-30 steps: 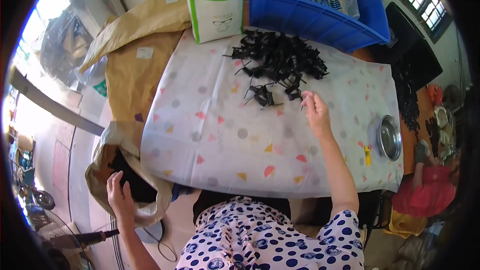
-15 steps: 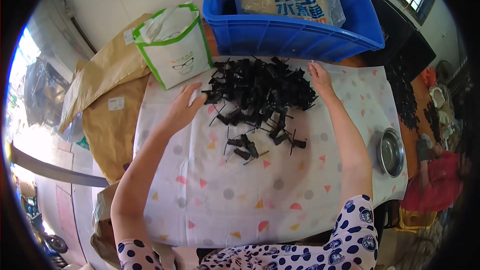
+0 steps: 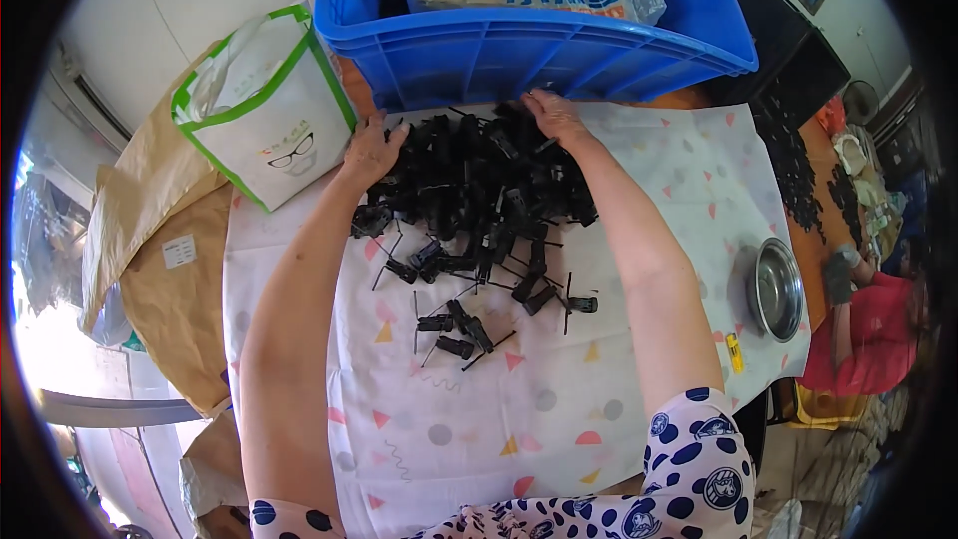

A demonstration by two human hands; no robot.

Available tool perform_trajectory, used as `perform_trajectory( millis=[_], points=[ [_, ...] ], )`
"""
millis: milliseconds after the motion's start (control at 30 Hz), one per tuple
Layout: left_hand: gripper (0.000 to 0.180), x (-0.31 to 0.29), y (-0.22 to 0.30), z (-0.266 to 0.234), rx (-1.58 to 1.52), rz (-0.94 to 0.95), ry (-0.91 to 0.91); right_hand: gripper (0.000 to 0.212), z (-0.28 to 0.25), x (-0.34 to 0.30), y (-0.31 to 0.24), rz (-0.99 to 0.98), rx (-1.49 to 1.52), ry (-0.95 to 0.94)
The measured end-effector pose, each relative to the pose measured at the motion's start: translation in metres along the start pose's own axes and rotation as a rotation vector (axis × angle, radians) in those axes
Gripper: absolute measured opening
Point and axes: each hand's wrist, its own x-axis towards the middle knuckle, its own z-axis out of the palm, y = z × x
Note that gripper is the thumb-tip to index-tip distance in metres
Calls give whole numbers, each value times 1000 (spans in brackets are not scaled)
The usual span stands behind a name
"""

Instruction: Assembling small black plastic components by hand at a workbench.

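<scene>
**Both hands on the heap of black clips**

The left hand [image 3: 371, 152] and right hand [image 3: 555, 116] rest on the far sides of a pile of black clips [image 3: 479, 190] – fingers spread, no grip closed on any piece. The pile sits on the bench cloth [image 3: 559, 409], tight against the blue crate [image 3: 539, 50]. A few loose clips [image 3: 459, 324] lie nearer the person, so gathering looks barely begun. A white bag [image 3: 269, 130] crowds the left; a steel bowl [image 3: 776, 287] sits right – the near cloth offers open room.
</scene>
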Motion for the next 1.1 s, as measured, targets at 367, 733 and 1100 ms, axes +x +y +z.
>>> perform_trajectory(
  millis=[367,733,1100],
  points=[
    [52,-35,24,-5,40,11,-197,16,10,-30,-52,-198,364,-319],
    [39,-189,34,-56,-51,212,-260,15,-51,-120,-140,-335,496,-599],
    [42,-148,43,-104,-321,93,-439,23,-141,-126,-126,-128,773,-619]
  ],
)
